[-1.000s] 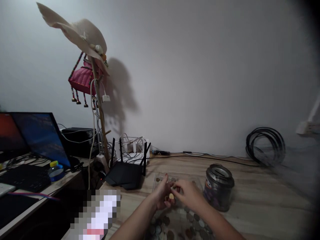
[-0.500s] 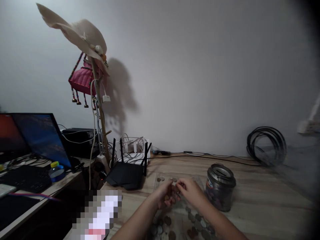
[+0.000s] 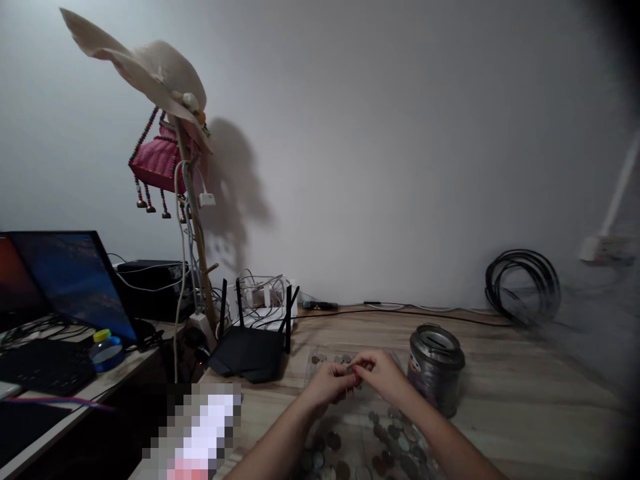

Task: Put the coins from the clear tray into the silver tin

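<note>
My left hand (image 3: 331,383) is closed, palm turned inward, around coins that are mostly hidden by the fingers. Its fingertips meet those of my right hand (image 3: 381,375), which is pinched; what lies between its fingers is too small to make out. A small red patch shows where the fingertips meet. Below my forearms, several loose coins (image 3: 395,440) in silver and brown tones lie on a clear plastic sheet or tray (image 3: 357,430). A few smaller coins (image 3: 345,359) lie beyond my hands. Just right of my right hand stands a round metal tin (image 3: 437,370) with a slotted lid.
A black router (image 3: 249,353) with upright antennas stands at the left on the wooden table (image 3: 510,393). Behind it are tangled white cables. A coiled black cable (image 3: 520,287) leans at the back right. Front left is a blurred-out bright object (image 3: 207,423).
My left hand has turned from an open-cupped palm showing coins to a closed grip. My right fingers have come against the left fingertips. The view has shifted slightly.
</note>
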Tool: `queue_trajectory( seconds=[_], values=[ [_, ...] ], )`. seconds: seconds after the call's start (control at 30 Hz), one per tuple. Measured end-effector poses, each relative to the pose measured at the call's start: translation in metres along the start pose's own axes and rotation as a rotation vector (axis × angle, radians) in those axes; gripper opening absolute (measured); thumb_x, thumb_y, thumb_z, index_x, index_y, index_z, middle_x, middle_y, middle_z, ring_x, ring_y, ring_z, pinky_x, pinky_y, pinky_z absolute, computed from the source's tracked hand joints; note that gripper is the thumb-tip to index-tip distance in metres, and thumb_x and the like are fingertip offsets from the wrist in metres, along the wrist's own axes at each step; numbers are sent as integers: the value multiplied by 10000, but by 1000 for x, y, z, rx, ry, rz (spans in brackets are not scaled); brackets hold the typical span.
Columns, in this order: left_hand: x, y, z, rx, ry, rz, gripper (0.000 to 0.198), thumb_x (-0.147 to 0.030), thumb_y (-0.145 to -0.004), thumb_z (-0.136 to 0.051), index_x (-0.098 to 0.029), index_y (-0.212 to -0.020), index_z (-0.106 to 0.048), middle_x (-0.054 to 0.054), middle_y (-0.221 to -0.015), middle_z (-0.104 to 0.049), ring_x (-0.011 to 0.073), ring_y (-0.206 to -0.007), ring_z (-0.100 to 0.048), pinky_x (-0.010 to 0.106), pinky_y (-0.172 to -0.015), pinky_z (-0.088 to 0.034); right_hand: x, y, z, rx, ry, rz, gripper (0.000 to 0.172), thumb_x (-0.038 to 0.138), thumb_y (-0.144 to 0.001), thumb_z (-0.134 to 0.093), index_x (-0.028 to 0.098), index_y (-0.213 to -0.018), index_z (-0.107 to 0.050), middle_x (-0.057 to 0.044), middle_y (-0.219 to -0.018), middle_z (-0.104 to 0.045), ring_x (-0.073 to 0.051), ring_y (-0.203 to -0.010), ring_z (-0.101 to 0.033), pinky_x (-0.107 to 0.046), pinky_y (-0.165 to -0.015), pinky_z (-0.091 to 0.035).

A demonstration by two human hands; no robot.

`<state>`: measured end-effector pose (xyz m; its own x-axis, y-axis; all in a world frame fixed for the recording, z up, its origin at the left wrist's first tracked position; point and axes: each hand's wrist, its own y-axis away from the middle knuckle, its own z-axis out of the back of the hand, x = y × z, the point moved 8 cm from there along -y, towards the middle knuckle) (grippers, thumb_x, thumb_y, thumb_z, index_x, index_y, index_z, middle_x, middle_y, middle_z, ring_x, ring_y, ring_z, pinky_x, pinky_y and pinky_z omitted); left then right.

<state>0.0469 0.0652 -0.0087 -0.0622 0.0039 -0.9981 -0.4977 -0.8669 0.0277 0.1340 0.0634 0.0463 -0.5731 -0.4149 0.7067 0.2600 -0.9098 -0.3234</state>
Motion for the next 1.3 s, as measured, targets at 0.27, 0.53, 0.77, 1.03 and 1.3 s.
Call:
queue_trajectory(
  seconds=[0.27, 0.53, 0.77, 1.03, 1.3],
  values=[
    [-5, 4, -8, 37, 75, 11, 442, -538, -666, -547, -104, -713, -618, -46, -458, -467, 14, -321, -242, 211, -374, -104, 15, 11, 87, -225, 184, 33, 301, 393, -742, -465, 176, -792, -667, -69, -780, -670, -167, -684, -574, -274, -634, -428],
    [-12, 5, -2, -8, 144, -47, 475, -572, -657, -534, -101, -681, -590, -47, -452, -456, 13, -313, -252, 205, -360, -112, 5, 0, 7, 105, -64, -4, 213, 345, -660, -555, 137, -666, -601, -48, -621, -632, -137, -572, -537, -236, -521, -398],
    [7, 2, -1, -20, 405, 174, 377, -468, -725, -499, -102, -726, -590, -26, -517, -485, 7, -324, -289, 182, -350, -84, 1, 32, 157, -652, 540, -56, 290, 423, -731, -444, 210, -747, -640, -60, -824, -632, -206, -773, -544, -311, -662, -393],
    [28, 1, 7, -104, 841, 404, 224, -267, -792, -423, -102, -729, -560, 59, -622, -603, 80, -507, -547, 165, -494, -400, -76, 28, 189, -419, 666, -333, 237, 404, -651, -501, 246, -656, -679, -46, -753, -640, -196, -662, -554, -290, -559, -368],
    [30, -4, 7, -22, 864, 328, 209, -298, -777, -462, -111, -806, -550, 112, -833, -642, 187, -776, -617, 258, -636, -430, 22, 29, 127, -578, 642, 79, 285, 338, -787, -384, 204, -825, -632, -62, -869, -608, -188, -843, -528, -290, -750, -381]
  ],
)
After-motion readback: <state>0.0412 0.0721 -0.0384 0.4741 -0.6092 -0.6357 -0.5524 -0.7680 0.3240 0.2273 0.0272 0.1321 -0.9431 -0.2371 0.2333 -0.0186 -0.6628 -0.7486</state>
